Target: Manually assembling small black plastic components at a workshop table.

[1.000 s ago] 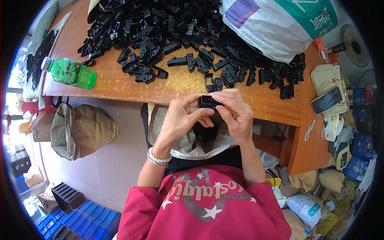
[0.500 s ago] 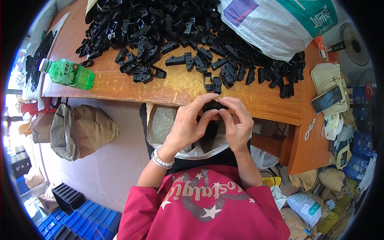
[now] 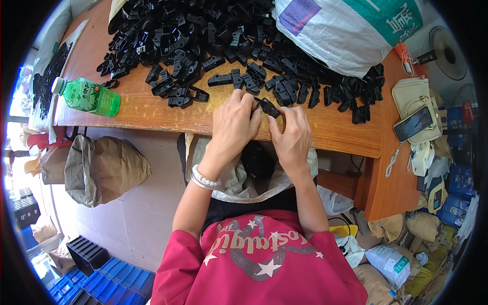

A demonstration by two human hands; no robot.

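Observation:
Both hands meet over the front edge of the wooden table [image 3: 152, 118]. At its right side, my left hand [image 3: 235, 119] has its fingers curled on a black plastic part, mostly covered by the fingers. A small black plastic piece [image 3: 270, 108] shows between the hands. My right hand [image 3: 293, 133] has thumb and forefinger closed against that piece; whether it is joined to the left hand's part I cannot tell. Below the hands, a pale woven sack [image 3: 203, 147] hangs open at my lap with dark contents inside.
Heaped black plastic parts [image 3: 178, 35] cover the far table, beside a white-and-green woven bag [image 3: 335, 40]. A green bottle [image 3: 91, 96] lies at left. A phone [image 3: 414, 124] rests on a cream handbag [image 3: 406, 94] at right. Brown sacks [image 3: 109, 170] and blue crates [image 3: 119, 279] stand on the floor.
Both hands have moved forward from above the sack to the table edge. The dark piece they pinched together is no longer seen there, and the sack's opening shows more.

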